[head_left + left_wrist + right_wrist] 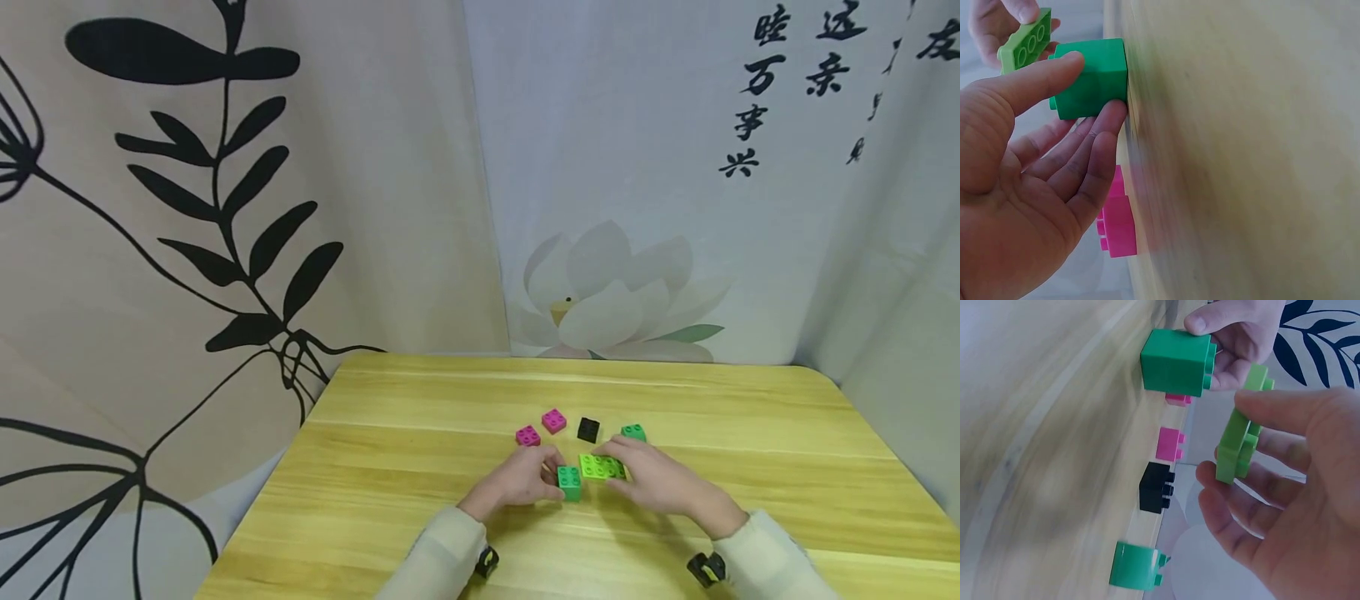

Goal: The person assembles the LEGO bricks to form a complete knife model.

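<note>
My left hand (525,477) pinches a green building brick (1094,81) between thumb and fingers; in the left wrist view the brick stands upright at the tabletop, studs up. My right hand (660,477) grips a flat lime-green building brick (1238,428) by its edges, raised off the table beside the green one. The two bricks are apart, with a small gap between them in the head view. The lime brick's hollow underside shows in the left wrist view.
Beyond the hands on the wooden table (405,467) lie two pink bricks (554,421), a black brick (588,430) and another green brick (633,432), which has a curved side. A printed curtain (420,208) hangs behind the table's far edge.
</note>
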The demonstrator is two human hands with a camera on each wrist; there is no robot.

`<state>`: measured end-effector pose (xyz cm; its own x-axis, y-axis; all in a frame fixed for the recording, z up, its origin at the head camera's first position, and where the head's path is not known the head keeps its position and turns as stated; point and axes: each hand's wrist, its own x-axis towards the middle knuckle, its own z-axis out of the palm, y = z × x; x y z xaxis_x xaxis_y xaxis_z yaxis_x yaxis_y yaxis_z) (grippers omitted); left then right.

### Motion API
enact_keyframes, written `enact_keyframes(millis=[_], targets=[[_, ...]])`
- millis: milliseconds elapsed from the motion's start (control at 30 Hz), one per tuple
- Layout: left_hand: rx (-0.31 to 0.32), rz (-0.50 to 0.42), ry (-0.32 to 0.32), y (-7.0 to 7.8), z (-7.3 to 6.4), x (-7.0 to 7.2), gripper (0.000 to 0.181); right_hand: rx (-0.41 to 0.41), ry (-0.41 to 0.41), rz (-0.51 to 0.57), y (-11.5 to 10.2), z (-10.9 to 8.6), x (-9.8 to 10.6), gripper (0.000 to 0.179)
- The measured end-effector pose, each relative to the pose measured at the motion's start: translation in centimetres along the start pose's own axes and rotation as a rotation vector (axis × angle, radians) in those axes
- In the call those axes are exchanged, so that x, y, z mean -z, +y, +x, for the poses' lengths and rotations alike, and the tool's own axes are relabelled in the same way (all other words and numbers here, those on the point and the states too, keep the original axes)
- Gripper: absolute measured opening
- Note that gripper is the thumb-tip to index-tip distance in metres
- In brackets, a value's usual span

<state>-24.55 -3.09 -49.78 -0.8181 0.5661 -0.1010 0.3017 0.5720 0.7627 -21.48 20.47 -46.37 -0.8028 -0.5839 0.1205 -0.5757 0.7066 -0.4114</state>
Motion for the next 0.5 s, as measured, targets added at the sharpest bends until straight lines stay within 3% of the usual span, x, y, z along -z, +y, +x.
enact_keyframes(millis=[500], targets=[[0.001,0.141,0.005,0.5,0.2,0.0,0.033,0.047,0.006,0.106,0.2,2.1,-1.9,0.029]])
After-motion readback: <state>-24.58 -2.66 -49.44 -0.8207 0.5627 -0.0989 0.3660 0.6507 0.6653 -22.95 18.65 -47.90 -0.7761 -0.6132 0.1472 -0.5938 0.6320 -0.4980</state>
